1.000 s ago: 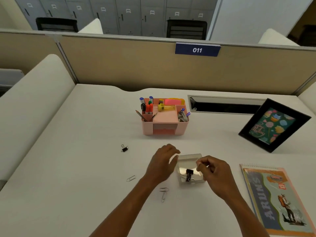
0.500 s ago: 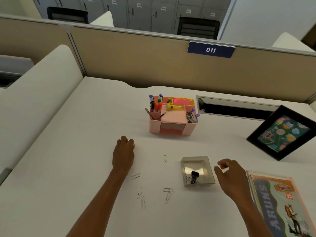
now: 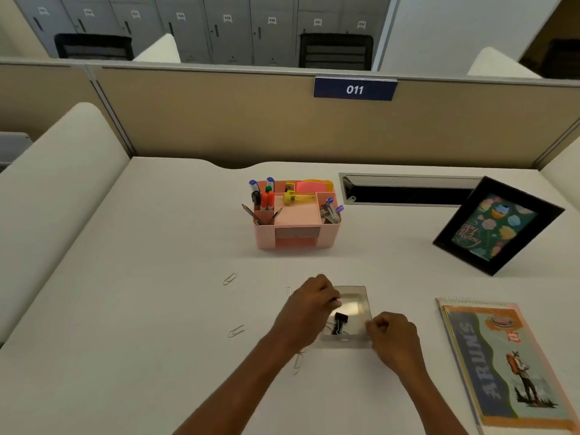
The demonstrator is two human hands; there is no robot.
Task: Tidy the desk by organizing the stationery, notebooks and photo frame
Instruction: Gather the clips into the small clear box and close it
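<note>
A small clear tray [image 3: 361,296] lies on the white desk [image 3: 157,309] in front of me, with black binder clips [image 3: 340,321] inside. My left hand [image 3: 306,309] hovers over the tray's left rim, fingertips pinched together just above the clips; whether they hold anything is hidden. At the tray's front right corner, my right hand [image 3: 394,339] has its fingers curled on the rim. Loose paper clips [image 3: 236,331] lie to the left, one more [image 3: 230,278] farther back, another [image 3: 297,362] under my left wrist.
A pink organizer [image 3: 296,237] with pens, markers and sticky notes stands behind the tray. At the right, a black photo frame [image 3: 499,226] leans and a spiral notebook [image 3: 508,365] lies flat. A cable slot [image 3: 405,193] is cut into the desk's back.
My left hand has come back from the desk's left side to the tray. My right hand has moved in from beside the notebook to the tray's corner. The binder clip on the left is gone.
</note>
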